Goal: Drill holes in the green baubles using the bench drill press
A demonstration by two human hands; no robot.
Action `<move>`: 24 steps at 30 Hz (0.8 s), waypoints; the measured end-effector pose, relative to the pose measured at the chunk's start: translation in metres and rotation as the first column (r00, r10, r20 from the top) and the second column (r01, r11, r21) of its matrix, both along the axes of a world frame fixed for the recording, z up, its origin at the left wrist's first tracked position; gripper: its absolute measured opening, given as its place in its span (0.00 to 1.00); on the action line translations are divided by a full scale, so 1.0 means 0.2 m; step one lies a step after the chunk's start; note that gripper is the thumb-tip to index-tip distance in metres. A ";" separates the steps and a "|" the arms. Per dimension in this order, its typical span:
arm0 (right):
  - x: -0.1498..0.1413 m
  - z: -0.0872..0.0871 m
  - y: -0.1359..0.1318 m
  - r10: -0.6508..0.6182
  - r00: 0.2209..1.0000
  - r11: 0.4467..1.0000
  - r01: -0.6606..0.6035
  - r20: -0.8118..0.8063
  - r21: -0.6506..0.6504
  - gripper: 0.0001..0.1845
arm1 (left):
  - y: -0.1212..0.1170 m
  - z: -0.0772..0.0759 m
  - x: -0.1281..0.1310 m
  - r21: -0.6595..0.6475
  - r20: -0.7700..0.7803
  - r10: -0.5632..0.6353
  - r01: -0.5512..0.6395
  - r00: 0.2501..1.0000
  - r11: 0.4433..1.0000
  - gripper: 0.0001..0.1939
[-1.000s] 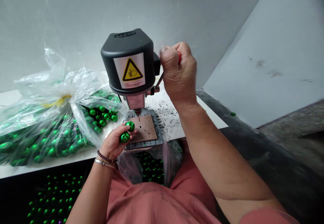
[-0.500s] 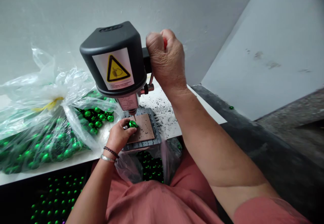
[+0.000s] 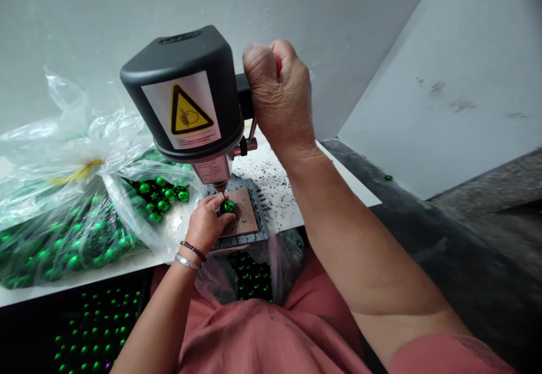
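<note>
My left hand (image 3: 207, 223) pinches a shiny green ball (image 3: 228, 206) between thumb and fingers, over the brown board (image 3: 248, 207) on the drill press base (image 3: 259, 216). Right above the ball is the thin drill bit (image 3: 224, 194); whether its tip touches the ball I cannot tell. The black drill press head (image 3: 182, 92) carries a yellow warning sticker. My right hand (image 3: 279, 89) is wrapped round a lever handle at the head's right side, and a bit of red (image 3: 278, 65) shows between thumb and fingers.
Left on the white table (image 3: 292, 216) lies a clear plastic bag (image 3: 84, 221) full of green balls. Dark shavings (image 3: 271, 188) litter the tabletop. An open plastic bag (image 3: 215, 278) with green balls hangs at my lap. More green balls (image 3: 95, 329) sit lower left. One ball (image 3: 388, 177) lies on the floor.
My left hand has moved the green ball a little to the right, to below the drill bit. My right hand stays on the handle. The camera view has shifted slightly.
</note>
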State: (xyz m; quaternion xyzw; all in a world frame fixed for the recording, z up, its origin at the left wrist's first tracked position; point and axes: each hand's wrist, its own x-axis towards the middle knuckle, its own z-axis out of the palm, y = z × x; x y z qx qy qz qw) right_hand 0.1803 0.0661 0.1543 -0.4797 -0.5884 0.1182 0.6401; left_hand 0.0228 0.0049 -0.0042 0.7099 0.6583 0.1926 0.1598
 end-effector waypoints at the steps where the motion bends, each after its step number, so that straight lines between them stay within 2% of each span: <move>1: 0.00 0.00 0.00 0.009 1.000 1.000 -0.009 -0.006 0.003 0.21 | 0.00 0.00 0.00 0.005 0.007 -0.009 0.009 1.000 1.000 0.23; 9: 0.00 -0.01 0.00 0.017 1.000 0.999 -0.017 0.002 0.051 0.21 | 0.00 0.03 -0.01 -0.062 0.036 0.021 -0.018 0.999 0.998 0.22; 14: 0.00 -0.02 -0.05 0.010 1.000 0.995 -0.008 -0.020 0.096 0.18 | 0.01 0.03 -0.01 -0.090 0.083 0.038 -0.030 0.996 0.996 0.21; 20: 0.02 -0.10 -0.17 -0.084 0.996 0.969 0.078 0.018 0.232 0.12 | 0.01 0.03 -0.01 -0.088 0.066 0.033 -0.027 0.997 0.996 0.21; 24: 0.04 -0.18 -0.27 -0.145 0.984 0.951 0.110 0.102 0.290 0.09 | 0.00 0.03 0.00 -0.069 0.030 0.031 -0.029 0.999 0.997 0.20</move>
